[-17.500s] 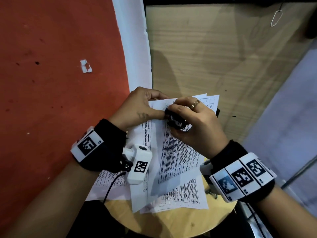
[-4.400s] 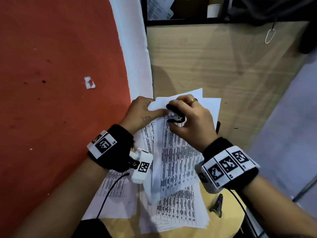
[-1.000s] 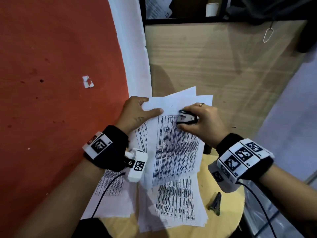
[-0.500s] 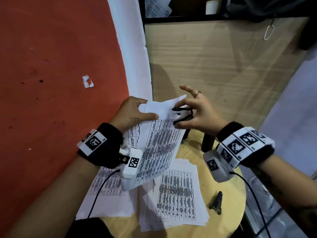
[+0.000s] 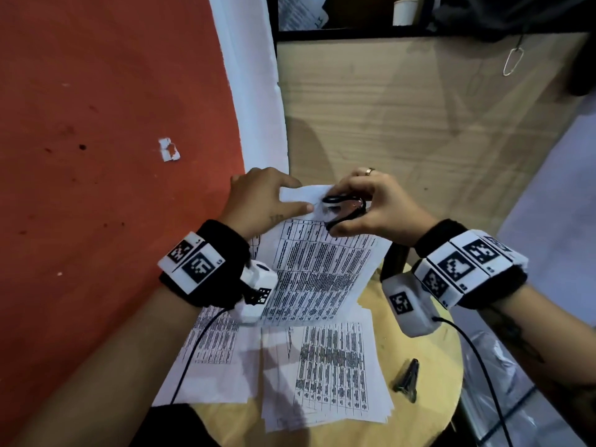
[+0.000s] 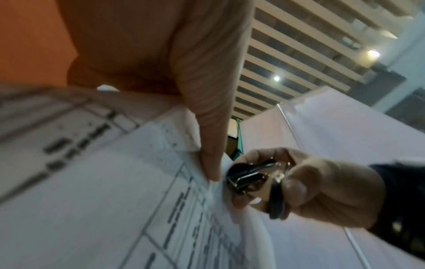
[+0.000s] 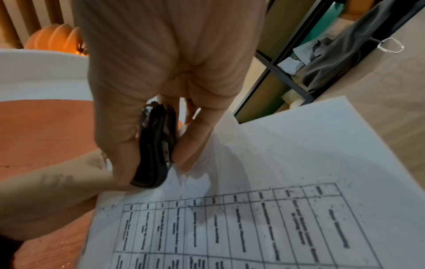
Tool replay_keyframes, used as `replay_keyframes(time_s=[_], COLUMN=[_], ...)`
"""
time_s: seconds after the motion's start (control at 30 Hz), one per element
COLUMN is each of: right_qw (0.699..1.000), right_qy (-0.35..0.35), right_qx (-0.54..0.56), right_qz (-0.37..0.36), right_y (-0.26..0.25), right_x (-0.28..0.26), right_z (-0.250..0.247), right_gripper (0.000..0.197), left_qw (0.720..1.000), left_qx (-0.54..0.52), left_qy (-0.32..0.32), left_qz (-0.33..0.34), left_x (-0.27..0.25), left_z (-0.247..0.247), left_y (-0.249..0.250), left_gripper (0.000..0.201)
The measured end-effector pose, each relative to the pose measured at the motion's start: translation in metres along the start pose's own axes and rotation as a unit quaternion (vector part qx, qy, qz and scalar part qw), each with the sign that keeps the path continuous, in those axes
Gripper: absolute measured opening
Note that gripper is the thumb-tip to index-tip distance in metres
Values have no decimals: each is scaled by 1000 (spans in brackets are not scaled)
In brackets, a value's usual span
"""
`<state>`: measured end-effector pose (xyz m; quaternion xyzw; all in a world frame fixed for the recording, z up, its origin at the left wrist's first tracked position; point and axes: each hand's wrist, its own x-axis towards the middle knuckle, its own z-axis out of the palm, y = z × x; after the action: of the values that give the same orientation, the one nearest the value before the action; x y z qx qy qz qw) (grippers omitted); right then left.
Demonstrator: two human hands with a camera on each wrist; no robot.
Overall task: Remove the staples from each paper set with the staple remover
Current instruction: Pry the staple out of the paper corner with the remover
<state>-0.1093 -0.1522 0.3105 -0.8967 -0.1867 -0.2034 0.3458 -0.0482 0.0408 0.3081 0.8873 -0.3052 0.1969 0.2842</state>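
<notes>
A printed paper set (image 5: 322, 269) is lifted off the round wooden table (image 5: 429, 359), tilted toward me. My left hand (image 5: 264, 201) pinches its top left corner between thumb and fingers; the left thumb (image 6: 211, 145) lies on the sheet in the left wrist view. My right hand (image 5: 371, 208) grips the black staple remover (image 5: 343, 209) between thumb and fingers, its claws on the paper's top corner right beside the left thumb. The staple remover (image 7: 156, 145) and paper set (image 7: 253, 209) also show in the right wrist view, the staple remover (image 6: 250, 176) in the left wrist view too. No staple is visible.
More printed sheets (image 5: 325, 375) lie stacked on the table below my wrists, others (image 5: 209, 353) to the left over its edge. A black binder clip (image 5: 407, 379) lies at the table's right side. An orange wall (image 5: 96, 156) stands left, a wooden panel (image 5: 419, 117) behind.
The paper set has come up off the stack since a second ago. My right hand's fingers, spread half a second ago, have curled round the staple remover at the paper's top corner.
</notes>
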Motion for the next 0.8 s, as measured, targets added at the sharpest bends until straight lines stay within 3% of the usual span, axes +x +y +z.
replay_keyframes(time_s=[0.13, 0.23, 0.5, 0.7, 0.8], right_qw=[998, 994, 996, 995, 988], right_qy=[15, 19, 69, 90, 118], right_qx=[54, 98, 50, 18, -35], right_qz=[30, 33, 0, -38, -92], right_y=[1, 5, 1, -8, -11], right_x=[-6, -9, -9, -11, -11], right_z=[0, 1, 6, 9, 12], right_gripper=[53, 57, 58, 46, 41], left_qw=[997, 996, 983, 966, 956], left_qx=[-78, -87, -179, -249, -283], left_qy=[-5, -9, -16, -31, -36], left_qz=[10, 10, -30, -61, -63], left_x=[2, 0, -4, -6, -9], left_z=[4, 6, 4, 5, 3], left_y=[-3, 0, 4, 7, 12], left_gripper=[27, 26, 25, 50, 53])
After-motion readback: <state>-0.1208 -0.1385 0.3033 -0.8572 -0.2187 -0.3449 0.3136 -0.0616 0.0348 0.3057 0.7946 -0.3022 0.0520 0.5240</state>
